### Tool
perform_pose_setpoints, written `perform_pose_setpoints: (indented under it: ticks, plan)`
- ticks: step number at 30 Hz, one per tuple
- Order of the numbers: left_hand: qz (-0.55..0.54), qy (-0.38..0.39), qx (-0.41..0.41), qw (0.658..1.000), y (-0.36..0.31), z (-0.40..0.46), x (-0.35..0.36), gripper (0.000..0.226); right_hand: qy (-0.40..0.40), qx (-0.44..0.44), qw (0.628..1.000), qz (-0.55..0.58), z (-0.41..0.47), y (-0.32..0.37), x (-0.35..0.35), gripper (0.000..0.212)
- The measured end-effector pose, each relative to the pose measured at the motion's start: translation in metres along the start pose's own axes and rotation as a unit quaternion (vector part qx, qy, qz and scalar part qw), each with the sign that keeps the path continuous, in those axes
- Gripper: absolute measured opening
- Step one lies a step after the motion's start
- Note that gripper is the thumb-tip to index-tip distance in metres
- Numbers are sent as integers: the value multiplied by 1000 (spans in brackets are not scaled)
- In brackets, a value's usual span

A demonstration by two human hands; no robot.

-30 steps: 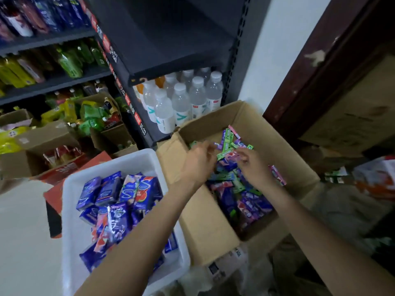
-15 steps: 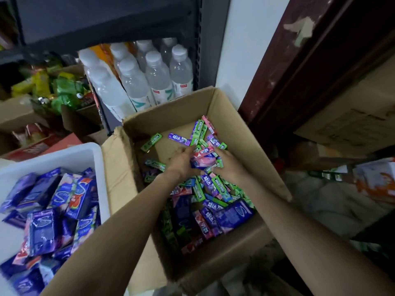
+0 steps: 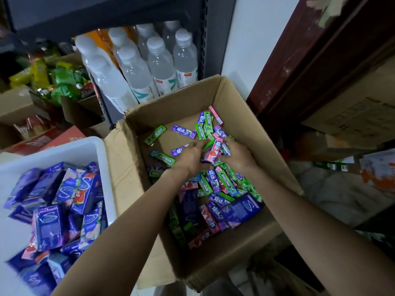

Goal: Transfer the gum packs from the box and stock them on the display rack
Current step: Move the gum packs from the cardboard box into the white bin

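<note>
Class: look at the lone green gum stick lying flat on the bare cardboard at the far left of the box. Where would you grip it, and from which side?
Pinch the green gum stick across its narrow width, on the two long edges near the middle, coming from above. It lies flat and diagonal on the cardboard box floor, apart from the pile, so both edges look free.

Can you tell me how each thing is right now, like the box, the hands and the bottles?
Cardboard box: open, gum packs loose inside.
Left hand: fingers curled on gum packs.
Right hand: gripping gum packs.
Pink gum pack: held between both hands.
White bin: open, holding blue packs.
Water bottles: capped, upright.
</note>
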State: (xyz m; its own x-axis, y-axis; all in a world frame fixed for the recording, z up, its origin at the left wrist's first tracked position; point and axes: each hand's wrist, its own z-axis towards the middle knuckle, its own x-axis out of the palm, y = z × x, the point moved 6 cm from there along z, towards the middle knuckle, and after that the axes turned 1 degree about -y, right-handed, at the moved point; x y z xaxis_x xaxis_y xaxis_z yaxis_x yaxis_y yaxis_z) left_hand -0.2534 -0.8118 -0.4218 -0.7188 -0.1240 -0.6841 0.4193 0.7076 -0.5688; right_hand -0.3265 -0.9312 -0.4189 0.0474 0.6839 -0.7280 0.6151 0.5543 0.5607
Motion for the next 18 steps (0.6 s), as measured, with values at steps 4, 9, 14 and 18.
perform_pose_setpoints:
  ticks: [4,9,14,18]
  plan:
    - [-10,-8,-6,1000,1,0,6,86,-17,-9,999,32,-9,2,-3,62]
    - [-2,-30,26,999,-7,0,0,57,-51,-6,995,88,-11,8,-18,57]
    - [32,-35,21,999,-5,-7,0,55,-19,49,989,140,-16,2,-8,32]
    - [24,-48,-15,998,2,-14,2,57,14,106,962,253,-21,-5,1,37]
